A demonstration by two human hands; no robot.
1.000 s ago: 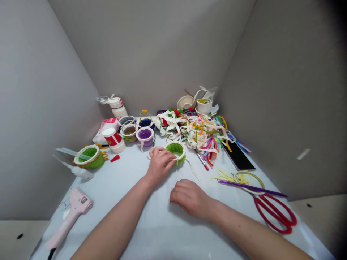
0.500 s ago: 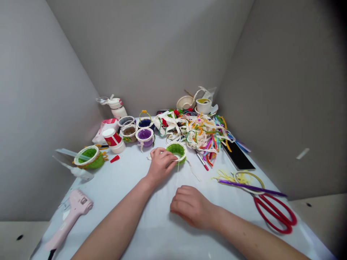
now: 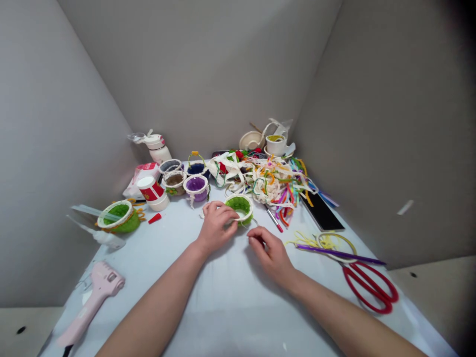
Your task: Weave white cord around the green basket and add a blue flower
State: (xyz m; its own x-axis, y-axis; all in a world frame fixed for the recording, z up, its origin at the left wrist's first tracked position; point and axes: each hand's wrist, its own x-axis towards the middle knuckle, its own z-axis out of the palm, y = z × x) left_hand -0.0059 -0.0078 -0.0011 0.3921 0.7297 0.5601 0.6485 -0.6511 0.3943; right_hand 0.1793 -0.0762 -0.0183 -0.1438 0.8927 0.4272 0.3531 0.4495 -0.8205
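A small green woven basket [image 3: 238, 202] with a white rim stands in the middle of the table. My left hand [image 3: 217, 225] is closed on the near left side of its rim. Just to the right, my right hand [image 3: 271, 252] is pinched, thumb against forefinger, near the basket's front. Something tiny and pale shows at those fingertips, too small to name. A thin pale thread [image 3: 255, 224] runs between the basket's front and the right hand. My left fingers hide part of the rim.
Little baskets, including a purple one [image 3: 197, 187], stand behind left. Tangled ribbons and yarn [image 3: 269, 183] lie behind, with a pen [image 3: 274, 219] and phone [image 3: 323, 212] nearby. Red-handled scissors [image 3: 372, 287] lie right; a pink glue gun [image 3: 92, 302] and another green basket [image 3: 128, 223] lie left.
My right hand has moved up and away from me, from a loose fist low on the table to a pinch beside the basket. My left hand stays at the rim. The view has shifted slightly.
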